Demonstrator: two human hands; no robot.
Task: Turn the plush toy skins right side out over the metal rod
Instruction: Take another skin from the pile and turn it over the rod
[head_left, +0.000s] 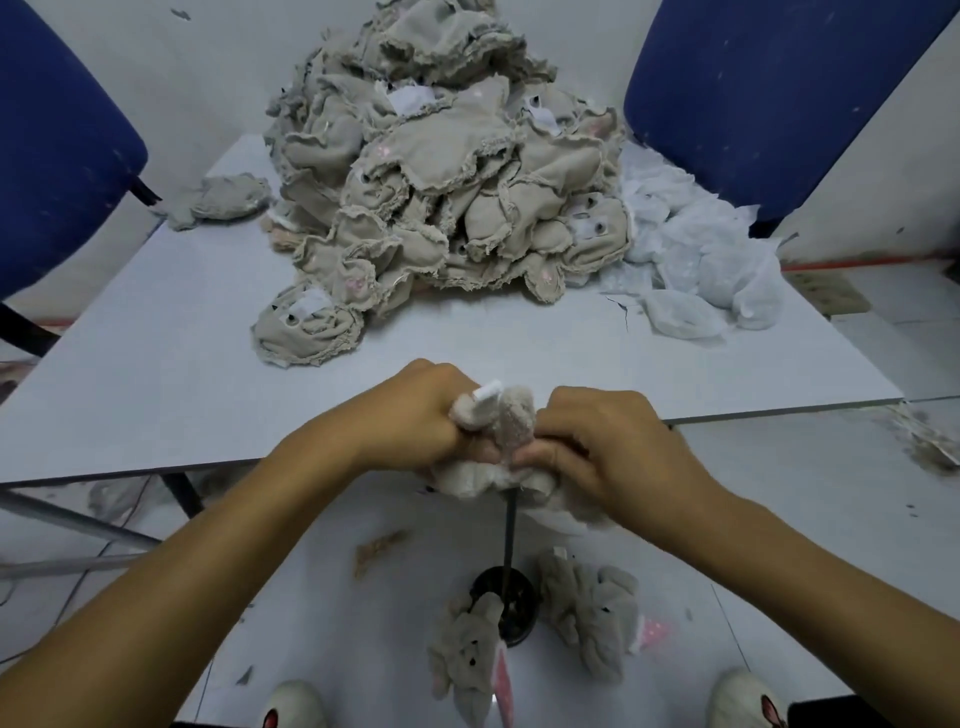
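Observation:
A beige plush toy skin (511, 421) sits on top of the upright metal rod (508, 551), with a white label sticking out at its top. My left hand (415, 415) grips its left side and my right hand (602, 441) grips its right side, fingers curled into the fabric. The rod rises from a round black base (514, 603) on the floor. A big heap of inside-out beige skins (441, 171) fills the back of the white table (156, 374).
Two furry turned skins (467, 660) (592, 613) lie on the floor by the rod base. White fabric pieces (696, 260) lie at the table's right, one stray skin (223, 200) at its left. Blue chairs (57, 135) (769, 88) flank the table. Slippers (291, 706) show below.

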